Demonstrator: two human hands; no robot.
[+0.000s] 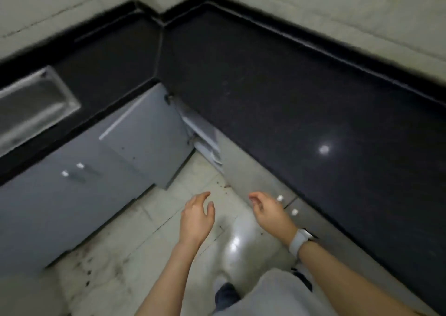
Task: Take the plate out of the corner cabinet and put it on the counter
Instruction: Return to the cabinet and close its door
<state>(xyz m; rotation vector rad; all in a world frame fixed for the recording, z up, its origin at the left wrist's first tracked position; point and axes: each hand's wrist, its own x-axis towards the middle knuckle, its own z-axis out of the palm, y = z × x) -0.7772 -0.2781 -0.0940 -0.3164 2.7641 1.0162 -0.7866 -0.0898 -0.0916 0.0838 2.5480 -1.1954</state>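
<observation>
While the corner cabinet door (147,132) stands swung open ahead of both hands, no plate is visible.
Plate: not in view; presumably inside the cabinet, whose interior is hidden.
Progress: door open; reaching in, lifting out and setting down all remain, by my judgement.
Left hand (196,215): empty, fingers loosely spread.
Right hand (268,209): empty, fingers curled, white watch (299,241) on the wrist.
Counter (289,93): dark polished stone, bare, right of and beyond the hands.
Room: pale tiled floor (135,250) below, sink (31,105) far left.
</observation>
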